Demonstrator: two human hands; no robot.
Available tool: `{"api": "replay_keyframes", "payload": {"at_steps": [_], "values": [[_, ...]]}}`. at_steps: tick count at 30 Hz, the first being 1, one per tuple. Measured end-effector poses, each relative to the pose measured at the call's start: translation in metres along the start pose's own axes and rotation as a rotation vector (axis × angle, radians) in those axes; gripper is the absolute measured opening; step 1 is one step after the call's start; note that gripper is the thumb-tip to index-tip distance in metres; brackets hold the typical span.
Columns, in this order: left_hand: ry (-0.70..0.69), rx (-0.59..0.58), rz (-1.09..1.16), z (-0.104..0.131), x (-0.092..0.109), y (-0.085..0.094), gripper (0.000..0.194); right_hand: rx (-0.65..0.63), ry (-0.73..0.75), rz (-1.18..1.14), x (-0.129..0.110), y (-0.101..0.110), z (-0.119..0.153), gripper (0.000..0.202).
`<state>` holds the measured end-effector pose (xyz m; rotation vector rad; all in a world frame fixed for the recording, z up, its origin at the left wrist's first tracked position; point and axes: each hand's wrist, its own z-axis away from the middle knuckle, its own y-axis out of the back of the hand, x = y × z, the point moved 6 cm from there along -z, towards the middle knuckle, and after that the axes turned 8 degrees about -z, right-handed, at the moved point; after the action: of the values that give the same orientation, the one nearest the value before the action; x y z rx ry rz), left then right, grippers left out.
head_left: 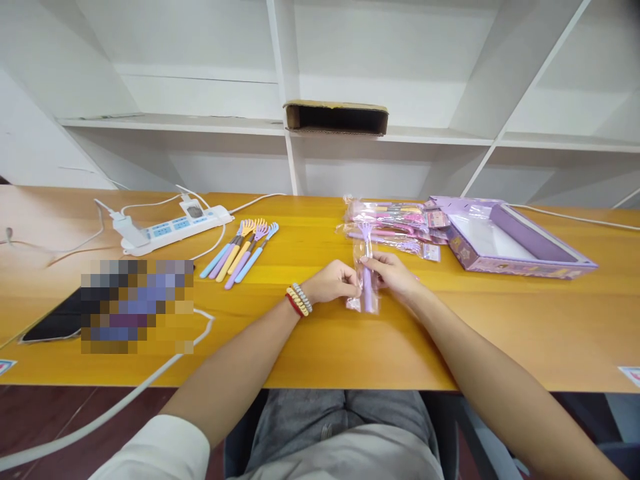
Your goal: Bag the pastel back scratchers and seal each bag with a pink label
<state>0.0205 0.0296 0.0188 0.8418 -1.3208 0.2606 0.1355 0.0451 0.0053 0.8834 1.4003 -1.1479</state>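
A purple back scratcher (368, 288) in a clear plastic bag (353, 303) stands out in front of me, its clawed head pointing away. My right hand (393, 270) grips it from the right, thumb across the neck. From the left, my left hand (334, 281) has its fingers closed on the edge of the bag. To the left lie several unwrapped back scratchers (243, 250) in blue, purple and yellow, side by side with their heads away from me. Just beyond my hands is a pile of bagged back scratchers (387, 217), mostly pink and purple.
A purple open box (520, 263) sits right of the pile. On the left are a white power strip (175, 230) with plugs and cables, a dark phone-like slab (55, 320) and a blurred patch. White shelves (220, 123) rise behind, holding a cardboard box (337, 120).
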Motion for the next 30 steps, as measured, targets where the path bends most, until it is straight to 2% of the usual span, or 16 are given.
{"api": "replay_keyframes", "payload": {"at_steps": [5, 6, 7, 9, 12, 13, 15, 17, 20, 24, 26, 30], "values": [[0.106, -0.214, -0.314, 0.008, -0.006, 0.01, 0.031, -0.116, -0.074, 0.057, 0.004, -0.006, 0.003, 0.032], [0.139, -0.215, -0.367, 0.009, -0.009, 0.015, 0.035, -0.129, -0.091, 0.091, 0.006, -0.006, 0.004, 0.033], [0.162, -0.168, -0.421, 0.009, -0.011, 0.021, 0.037, -0.143, -0.11, 0.129, 0.007, -0.007, 0.005, 0.033], [0.164, 0.078, -0.547, 0.007, -0.012, 0.039, 0.039, -0.175, -0.139, 0.235, 0.01, -0.009, 0.006, 0.033], [0.08, 0.589, -0.715, 0.009, -0.006, 0.061, 0.028, -0.186, -0.12, 0.437, 0.012, -0.012, 0.007, 0.033], [0.052, 0.703, -0.744, 0.01, -0.005, 0.063, 0.025, -0.188, -0.109, 0.495, 0.013, -0.013, 0.007, 0.033], [0.002, 0.807, -0.782, 0.01, -0.005, 0.061, 0.03, -0.191, -0.105, 0.574, 0.015, -0.015, 0.008, 0.031], [-0.041, 0.783, -0.821, 0.007, -0.005, 0.055, 0.037, -0.152, -0.107, 0.619, 0.017, -0.017, 0.009, 0.035], [-0.068, 0.639, -0.881, 0.001, -0.008, 0.044, 0.038, -0.073, -0.059, 0.73, 0.013, -0.021, 0.012, 0.059], [-0.024, 0.48, -0.893, -0.003, -0.017, 0.039, 0.035, -0.032, 0.027, 1.0, -0.002, -0.022, 0.015, 0.047], [-0.014, 0.444, -0.887, -0.004, -0.02, 0.039, 0.037, 0.05, 0.04, 1.071, -0.013, -0.01, 0.013, 0.045], [-0.018, 0.415, -0.888, -0.003, -0.019, 0.038, 0.037, 0.259, 0.04, 1.162, -0.03, 0.031, 0.005, 0.038]]}}
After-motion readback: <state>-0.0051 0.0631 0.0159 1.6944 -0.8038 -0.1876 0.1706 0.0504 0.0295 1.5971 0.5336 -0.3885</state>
